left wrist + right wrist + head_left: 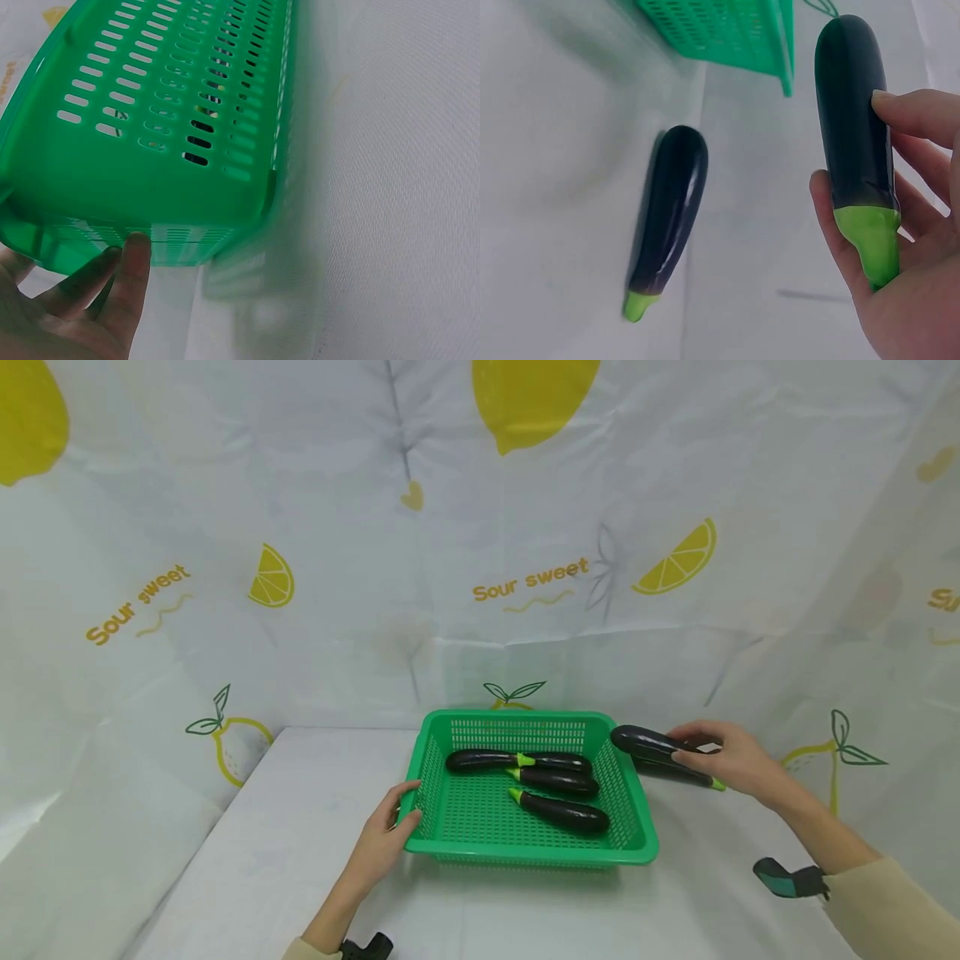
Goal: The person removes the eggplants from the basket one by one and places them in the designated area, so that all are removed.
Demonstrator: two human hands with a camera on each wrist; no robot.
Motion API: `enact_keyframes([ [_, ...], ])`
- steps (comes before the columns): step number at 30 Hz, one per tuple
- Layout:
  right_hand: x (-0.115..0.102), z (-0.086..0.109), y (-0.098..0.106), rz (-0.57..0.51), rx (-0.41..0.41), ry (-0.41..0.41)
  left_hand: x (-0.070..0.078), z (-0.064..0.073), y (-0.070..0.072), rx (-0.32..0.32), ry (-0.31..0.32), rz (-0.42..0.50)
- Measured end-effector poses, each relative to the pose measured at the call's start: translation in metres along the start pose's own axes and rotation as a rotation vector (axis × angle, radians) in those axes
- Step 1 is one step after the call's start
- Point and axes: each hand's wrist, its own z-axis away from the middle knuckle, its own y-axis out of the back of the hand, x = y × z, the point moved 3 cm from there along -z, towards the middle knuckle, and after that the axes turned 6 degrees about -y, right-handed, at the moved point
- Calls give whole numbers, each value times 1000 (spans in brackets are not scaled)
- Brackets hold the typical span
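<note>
At the left, the left hand (382, 837) grips the side of a green basket (525, 854), fingers and thumb clamped at its rim, and inside the basket lie four eggplants (566, 814). Just beyond the basket's right side, a raised eggplant (645, 742) is held between the thumb and fingers of the right hand (738, 764), while a loose eggplant (669, 214) lies below it on the white table (300, 810).

Left of the right fingers (826, 206), the green basket (525, 852) walls off a low pass; above its rim the way is open. Below these fingers, a loose eggplant (671, 210) on the tabletop (262, 852) blocks descent. Just right of the left fingers (129, 281), bare basket floor (472, 814) leaves room before four eggplants (564, 814).
</note>
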Motion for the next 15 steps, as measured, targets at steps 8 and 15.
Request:
enact_keyframes([
  [8, 32, 5, 1, 18, 13, -55, -3, 0, 0, 1, 13, -27],
  [15, 55, 6, -3, 60, 24, -88, -4, 0, -1, 11, 18, -46],
])
